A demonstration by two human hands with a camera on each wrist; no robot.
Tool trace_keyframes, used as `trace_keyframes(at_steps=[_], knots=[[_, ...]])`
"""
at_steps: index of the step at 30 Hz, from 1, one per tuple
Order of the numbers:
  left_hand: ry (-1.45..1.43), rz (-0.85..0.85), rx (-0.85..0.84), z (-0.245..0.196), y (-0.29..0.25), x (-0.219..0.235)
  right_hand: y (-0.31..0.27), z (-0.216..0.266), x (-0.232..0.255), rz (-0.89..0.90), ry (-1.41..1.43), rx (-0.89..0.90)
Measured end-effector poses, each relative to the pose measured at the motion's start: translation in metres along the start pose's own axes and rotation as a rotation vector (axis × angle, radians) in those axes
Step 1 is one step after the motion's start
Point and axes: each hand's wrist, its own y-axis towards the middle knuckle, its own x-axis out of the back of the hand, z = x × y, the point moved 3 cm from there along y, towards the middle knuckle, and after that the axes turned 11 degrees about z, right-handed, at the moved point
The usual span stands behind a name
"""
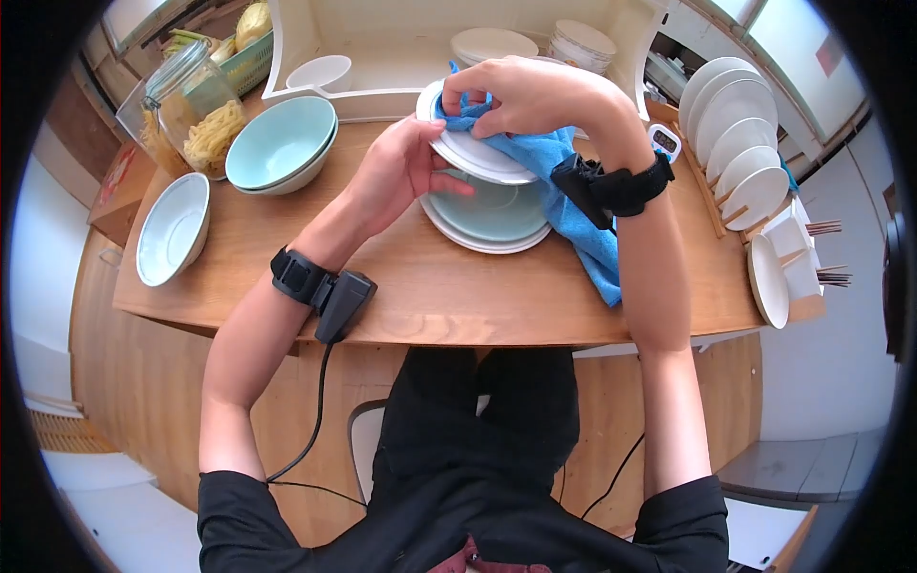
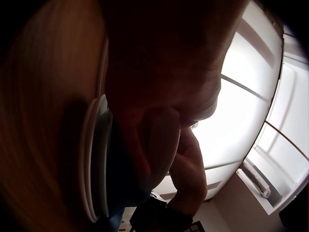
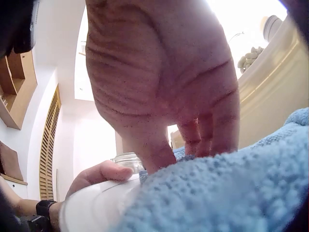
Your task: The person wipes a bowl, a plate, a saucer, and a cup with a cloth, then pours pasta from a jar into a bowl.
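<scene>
My left hand (image 1: 394,177) grips a white plate (image 1: 478,164) by its left edge, thumb over the rim and fingers underneath. On that plate my right hand (image 1: 535,100) holds a bunched blue cloth (image 1: 583,234) against the surface; the rest of the cloth trails down to the tabletop. Seen from the right wrist, the fingertips dig into the fluffy cloth (image 3: 217,188) beside the plate's white rim (image 3: 87,208). Directly below the held plate sits a stack with a pale green plate (image 1: 506,212) on top of white-rimmed ones.
Left on the wooden table (image 1: 430,310) are pale blue nested bowls (image 1: 277,143), another bowl (image 1: 172,234) and a glass jar (image 1: 196,115) of pasta. A rack of several white plates (image 1: 740,119) and a small timer (image 1: 664,141) stand right. Behind is a cream shelf (image 1: 382,105) with dishes.
</scene>
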Motion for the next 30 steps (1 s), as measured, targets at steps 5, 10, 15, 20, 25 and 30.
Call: trace_keyframes(at_steps=[5,10,15,20,25,30], knots=[[0.009,-0.127,-0.082,-0.006,-0.002,0.003,-0.003,-0.014,0.000,0.142,0.034,-0.024],[0.027,-0.142,-0.108,-0.009,-0.002,0.007,-0.018,-0.045,0.009,0.047,0.075,-0.246],[-0.006,-0.015,0.011,-0.005,-0.003,-0.005,-0.018,-0.053,0.012,-0.033,0.070,-0.257],[-0.011,0.007,0.057,-0.002,-0.004,-0.008,-0.008,-0.018,0.004,0.034,0.092,-0.133],[-0.018,-0.012,0.032,-0.001,-0.003,0.001,-0.005,0.002,-0.005,0.084,0.029,-0.104],[-0.009,-0.162,-0.037,-0.006,-0.003,0.004,-0.016,-0.002,0.001,0.170,0.122,-0.090]])
